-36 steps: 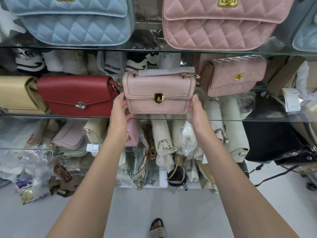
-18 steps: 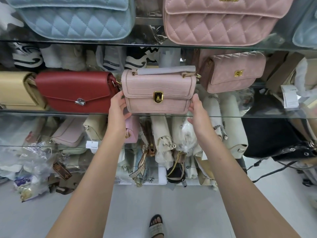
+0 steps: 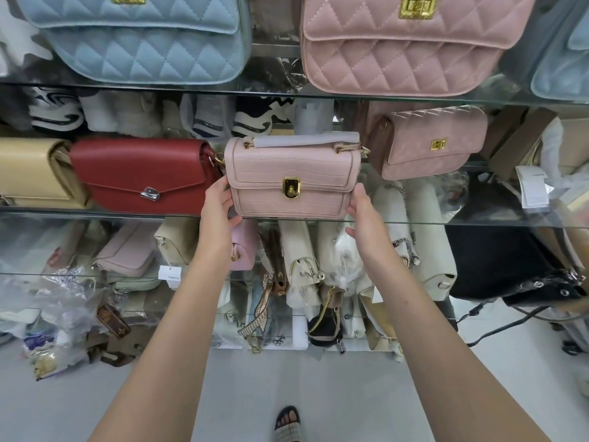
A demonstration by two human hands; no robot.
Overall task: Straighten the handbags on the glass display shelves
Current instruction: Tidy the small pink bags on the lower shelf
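Observation:
A pale pink croc-textured handbag [image 3: 291, 173] with a gold clasp stands upright at the front of the middle glass shelf [image 3: 95, 214]. My left hand [image 3: 218, 207] presses its lower left side and my right hand [image 3: 365, 212] its lower right side. Touching its left is a red envelope bag [image 3: 143, 173], with a beige bag [image 3: 32, 172] further left. A pink quilted bag [image 3: 427, 141] sits tilted to its right. On the shelf above stand a large blue quilted bag [image 3: 143, 36] and a large pink quilted bag [image 3: 404, 46].
Lower shelves hold several cream, pink and black bags [image 3: 497, 260] packed tightly. Plastic-wrapped items [image 3: 57, 314] pile on the floor at left. A cable [image 3: 497, 327] runs over the floor at right. My sandalled foot [image 3: 288, 422] stands on the pale floor below.
The pale pink handbag and both hands have kept their hold and position; only the head camera has tilted slightly, shifting the shelves in view.

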